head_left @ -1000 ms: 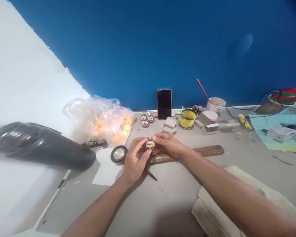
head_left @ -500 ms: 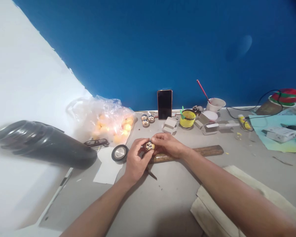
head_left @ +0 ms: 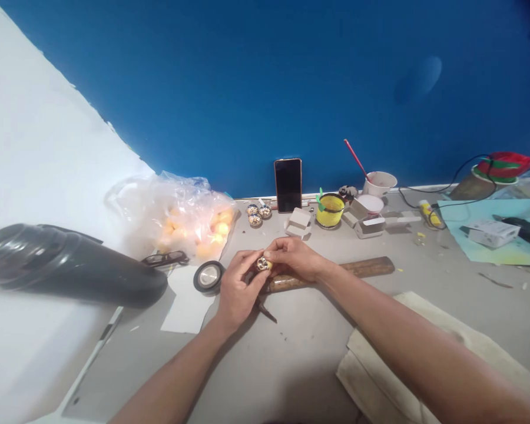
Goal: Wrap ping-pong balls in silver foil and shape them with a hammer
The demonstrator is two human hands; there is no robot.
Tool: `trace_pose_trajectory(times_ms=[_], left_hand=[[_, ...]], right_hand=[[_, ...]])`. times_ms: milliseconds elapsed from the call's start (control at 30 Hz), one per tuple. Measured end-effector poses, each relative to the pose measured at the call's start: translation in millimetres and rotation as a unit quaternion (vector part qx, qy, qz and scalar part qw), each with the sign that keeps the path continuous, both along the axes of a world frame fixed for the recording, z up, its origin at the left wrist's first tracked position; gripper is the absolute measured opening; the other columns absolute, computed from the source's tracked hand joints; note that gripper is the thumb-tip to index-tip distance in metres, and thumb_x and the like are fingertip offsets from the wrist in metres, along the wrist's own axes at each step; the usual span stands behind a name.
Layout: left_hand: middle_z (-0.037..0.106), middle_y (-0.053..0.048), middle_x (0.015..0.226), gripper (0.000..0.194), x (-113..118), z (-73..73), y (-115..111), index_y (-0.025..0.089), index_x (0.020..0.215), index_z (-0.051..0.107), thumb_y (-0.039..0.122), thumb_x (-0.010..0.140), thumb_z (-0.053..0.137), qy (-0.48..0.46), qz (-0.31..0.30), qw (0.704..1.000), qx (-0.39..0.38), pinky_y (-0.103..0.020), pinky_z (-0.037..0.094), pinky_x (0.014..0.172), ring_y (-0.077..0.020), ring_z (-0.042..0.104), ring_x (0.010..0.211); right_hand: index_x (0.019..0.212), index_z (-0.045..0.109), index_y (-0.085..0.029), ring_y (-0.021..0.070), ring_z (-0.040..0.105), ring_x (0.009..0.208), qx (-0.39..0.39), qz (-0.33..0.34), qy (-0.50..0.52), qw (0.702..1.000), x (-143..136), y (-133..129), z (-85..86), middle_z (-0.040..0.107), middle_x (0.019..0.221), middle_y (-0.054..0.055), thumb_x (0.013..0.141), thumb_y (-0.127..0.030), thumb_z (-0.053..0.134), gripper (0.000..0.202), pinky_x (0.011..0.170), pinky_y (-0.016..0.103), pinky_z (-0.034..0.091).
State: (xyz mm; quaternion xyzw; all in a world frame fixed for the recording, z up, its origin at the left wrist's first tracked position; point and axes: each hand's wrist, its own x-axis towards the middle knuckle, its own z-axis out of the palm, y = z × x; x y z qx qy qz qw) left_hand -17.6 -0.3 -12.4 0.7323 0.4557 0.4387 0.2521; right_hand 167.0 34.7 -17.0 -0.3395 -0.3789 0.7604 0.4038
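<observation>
Between the fingertips of both hands is a small shiny ball (head_left: 263, 264), silvery with a yellow patch on its right side. My left hand (head_left: 241, 282) grips it from the left, thumb below and fingers above. On the other side my right hand (head_left: 294, 258) pinches it with thumb and fingers. Beneath the hands lies a hammer, its brown wooden handle (head_left: 366, 267) reaching right and its dark pointed head (head_left: 267, 311) partly hidden by my left hand. Several similar shiny balls (head_left: 255, 219) sit farther back on the table.
Left are a black tape roll (head_left: 209, 277), white paper (head_left: 181, 306), glasses (head_left: 165, 258), a dark cylinder (head_left: 92, 268) and a plastic bag (head_left: 185, 194). Behind stand a phone (head_left: 288, 185), small boxes (head_left: 298, 222), a yellow tub (head_left: 330, 212) and a cup (head_left: 380, 184). A cloth (head_left: 380, 365) lies front right.
The whole view has shifted slightly, so the table things appear a little farther left. Both hands still hold the ball, which looks slightly turned, with more silver showing.
</observation>
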Motion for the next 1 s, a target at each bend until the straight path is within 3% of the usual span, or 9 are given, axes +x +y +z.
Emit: trace_pose_trajectory(times_ms=[367, 600, 800, 1000], left_hand=[[0.070, -0.007, 0.112, 0.028, -0.8, -4.0, 2.6, 0.024, 0.119, 0.073, 0.029, 0.091, 0.069, -0.017, 0.000, 1.000, -0.006, -0.034, 0.058, 0.092, -0.0216, 0.069, 0.104], [0.063, -0.012, 0.133, 0.052, 3.5, -7.1, 1.1, 0.023, 0.133, 0.061, 0.040, 0.086, 0.077, -0.101, -0.001, 0.992, -0.075, -0.036, 0.060, 0.096, -0.0263, 0.065, 0.121], [0.065, -0.009, 0.116, 0.037, 6.6, -5.5, 1.0, 0.020, 0.116, 0.066, 0.036, 0.085, 0.076, -0.088, 0.016, 0.994, -0.060, -0.035, 0.060, 0.092, -0.0229, 0.067, 0.109], [0.067, -0.007, 0.111, 0.027, 5.5, -4.0, 2.2, 0.020, 0.113, 0.067, 0.029, 0.088, 0.071, -0.056, 0.020, 0.997, -0.048, -0.032, 0.060, 0.089, -0.0204, 0.067, 0.103]], right_hand=[[0.077, 0.066, -0.014, 0.0159, 0.071, 0.066, -0.006, -0.009, 0.010, 1.000, 0.0, 1.4, -2.8, 0.073, 0.072, 0.003, 0.057, -0.054, 0.097, 0.054, 0.067, 0.029, 0.061], [0.077, 0.064, -0.015, 0.0187, 0.073, 0.070, -0.009, -0.013, 0.043, 0.999, -3.4, 1.3, -1.7, 0.074, 0.075, 0.005, 0.064, -0.057, 0.093, 0.052, 0.068, 0.031, 0.061], [0.075, 0.064, -0.016, 0.0140, 0.069, 0.064, -0.015, -0.009, 0.040, 0.999, -3.1, 1.5, -3.5, 0.071, 0.070, 0.001, 0.063, -0.055, 0.094, 0.051, 0.065, 0.028, 0.060], [0.076, 0.065, -0.015, 0.0140, 0.069, 0.065, -0.015, 0.003, 0.033, 0.999, -2.0, 1.5, -5.3, 0.070, 0.069, 0.002, 0.060, -0.055, 0.096, 0.053, 0.065, 0.026, 0.060]])
